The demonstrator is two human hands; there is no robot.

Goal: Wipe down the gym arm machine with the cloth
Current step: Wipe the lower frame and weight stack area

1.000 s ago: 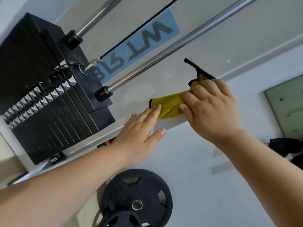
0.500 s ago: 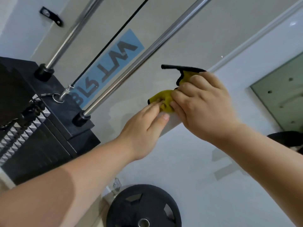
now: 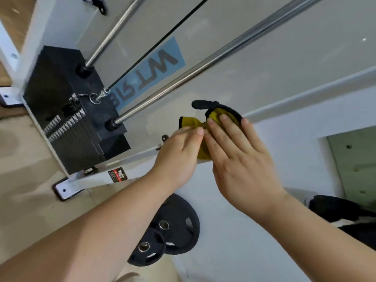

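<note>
Your fingers point(image 3: 227, 131) on the right hand point(image 3: 242, 161) lie flat and spread over the yellow cloth point(image 3: 191, 124), pressing it against the white frame rail point(image 3: 305, 100) of the arm machine; nothing is pinched there. The left hand point(image 3: 179, 157) sits at 9 o'clock of the right, its fingers nearly straight and touching the cloth's bunched edge, holding it loosely at best.

In the head view, the cloth is crumpled, with a black-trimmed corner sticking out at 11 o'clock of your right hand. Since only flat pressure keeps it on the rail, it could slip off the edge and fall toward the weight plates point(image 3: 168, 231) at 6 o'clock once you lighten up. Bunched like this, it likely wipes only a narrow strip. The chrome guide rod point(image 3: 203, 70) and the weight stack point(image 3: 67, 110) lie at 10 o'clock; a long sweep that way could knock your knuckles against the rod's collar.
</note>
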